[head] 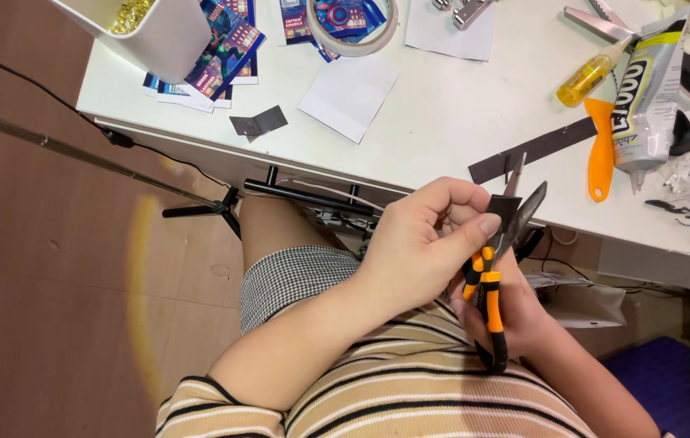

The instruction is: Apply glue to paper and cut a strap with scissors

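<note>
Fingers of the left hand [422, 243] pinch a small dark card piece [504, 209] between thumb and forefinger, holding it up just off the near edge of the white table [442, 122], over the lap. The right hand [507, 312] sits below and partly behind the left one, wrapped around the orange-and-black handles of a pair of scissors [497, 276], whose blades point up and away and stand slightly parted with the dark piece at their mouth. By the look of it the cut is in hand rather than finished (how far the blades have bitten into the piece cannot be told, since the thumb covers that spot). The next move calls for a steady pinch on the piece, fingertips kept clear of the blades, and an even squeeze of the handles.

Both forearms are drawn in close to the striped shirt, elbows bent, wrists turned inward so the hands meet in front of the body.

Farther out on the table lie a long dark strip [533, 150] near the edge, a smaller folded dark piece [259, 123], an orange-handled tool [600, 150], a grey glue tube [649, 89], a small bottle of yellow liquid [588, 77], white paper sheets [349, 96], printed blue cards [227, 45], a tape ring [353, 28] and a white bin [150, 32].
</note>
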